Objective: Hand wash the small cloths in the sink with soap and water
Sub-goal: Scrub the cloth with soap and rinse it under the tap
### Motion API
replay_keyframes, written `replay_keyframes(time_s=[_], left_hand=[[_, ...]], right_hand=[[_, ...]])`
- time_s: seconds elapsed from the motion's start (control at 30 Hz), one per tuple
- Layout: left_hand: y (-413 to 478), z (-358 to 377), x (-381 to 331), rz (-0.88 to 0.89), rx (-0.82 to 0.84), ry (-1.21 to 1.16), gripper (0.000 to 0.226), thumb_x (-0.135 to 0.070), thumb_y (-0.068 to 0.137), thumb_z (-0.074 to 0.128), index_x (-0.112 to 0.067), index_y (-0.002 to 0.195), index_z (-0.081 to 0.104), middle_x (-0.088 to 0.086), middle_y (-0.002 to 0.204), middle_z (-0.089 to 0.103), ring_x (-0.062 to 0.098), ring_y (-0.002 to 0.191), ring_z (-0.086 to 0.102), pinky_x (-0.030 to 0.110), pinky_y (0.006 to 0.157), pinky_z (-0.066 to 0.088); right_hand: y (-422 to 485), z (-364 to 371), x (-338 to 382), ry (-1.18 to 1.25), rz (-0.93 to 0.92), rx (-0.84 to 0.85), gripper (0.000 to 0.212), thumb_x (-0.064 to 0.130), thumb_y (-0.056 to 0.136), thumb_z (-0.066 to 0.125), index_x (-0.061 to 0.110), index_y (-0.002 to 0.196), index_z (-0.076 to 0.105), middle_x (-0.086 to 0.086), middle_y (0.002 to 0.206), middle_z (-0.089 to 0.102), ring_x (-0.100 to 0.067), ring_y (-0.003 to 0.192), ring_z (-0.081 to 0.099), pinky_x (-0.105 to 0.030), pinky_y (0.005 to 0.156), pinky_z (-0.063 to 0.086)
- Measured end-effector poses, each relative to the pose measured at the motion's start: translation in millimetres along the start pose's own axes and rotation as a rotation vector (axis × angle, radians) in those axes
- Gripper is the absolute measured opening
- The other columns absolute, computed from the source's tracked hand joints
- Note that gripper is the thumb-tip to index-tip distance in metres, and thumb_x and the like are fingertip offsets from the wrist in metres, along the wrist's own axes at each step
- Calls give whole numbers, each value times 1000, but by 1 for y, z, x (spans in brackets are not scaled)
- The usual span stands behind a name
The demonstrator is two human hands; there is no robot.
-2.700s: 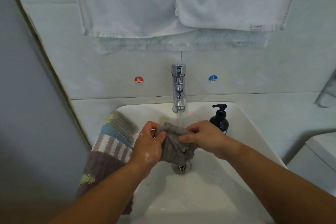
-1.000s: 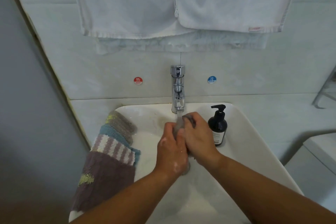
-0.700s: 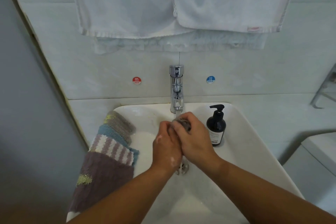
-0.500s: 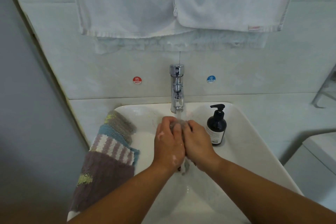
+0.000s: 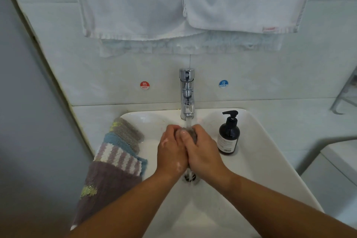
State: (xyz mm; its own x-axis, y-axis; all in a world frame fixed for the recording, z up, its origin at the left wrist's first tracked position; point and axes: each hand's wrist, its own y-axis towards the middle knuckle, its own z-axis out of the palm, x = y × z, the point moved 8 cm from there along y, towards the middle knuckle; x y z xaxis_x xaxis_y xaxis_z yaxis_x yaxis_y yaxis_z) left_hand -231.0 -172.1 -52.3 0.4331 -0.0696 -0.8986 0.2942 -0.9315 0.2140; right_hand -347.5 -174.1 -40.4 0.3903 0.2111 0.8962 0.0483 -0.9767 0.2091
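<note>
A small grey cloth is bunched up between both my hands, with only a bit of it showing at the top and under the wrists. My left hand and my right hand press together around it, fingers curled, right under the running water of the chrome tap. They hover over the white sink, above the drain. Several more small cloths, striped, blue and purple, lie stacked on the sink's left rim. A dark soap pump bottle stands on the right rim.
White towels hang on the tiled wall above the tap. A hot sticker and a cold sticker flank the tap. A grey wall closes in the left side; a white fixture sits at the far right.
The cloth, spread open between my hands 2.7 s ago, is now balled up between them. My hands have closed together under the stream and shift against each other.
</note>
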Motion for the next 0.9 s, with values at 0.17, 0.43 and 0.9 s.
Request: replay_keyframes(time_s=[0.17,0.43,0.9], left_hand=[[-21,10,-17,71,78,-56,14,-31,107,40,-27,114,52,-2,105,62,8,93,60,10,73,47],[-13,9,-6,21,62,-57,16,-33,109,36,-30,107,51,-4,100,61,7,90,60,8,65,45],[-21,7,-9,-4,194,-149,43,-25,102,57,-35,140,41,-6,122,57,13,107,62,23,86,59]], right_hand=[[18,-18,-16,5,70,-178,21,38,104,49,24,94,61,7,85,68,-9,79,66,-35,77,57],[7,-7,-2,-38,-32,-41,17,37,104,51,24,100,61,11,89,69,-1,82,65,-13,71,49],[15,-15,-22,254,150,-52,24,43,93,69,21,89,62,-4,77,70,-17,59,65,-22,43,46]])
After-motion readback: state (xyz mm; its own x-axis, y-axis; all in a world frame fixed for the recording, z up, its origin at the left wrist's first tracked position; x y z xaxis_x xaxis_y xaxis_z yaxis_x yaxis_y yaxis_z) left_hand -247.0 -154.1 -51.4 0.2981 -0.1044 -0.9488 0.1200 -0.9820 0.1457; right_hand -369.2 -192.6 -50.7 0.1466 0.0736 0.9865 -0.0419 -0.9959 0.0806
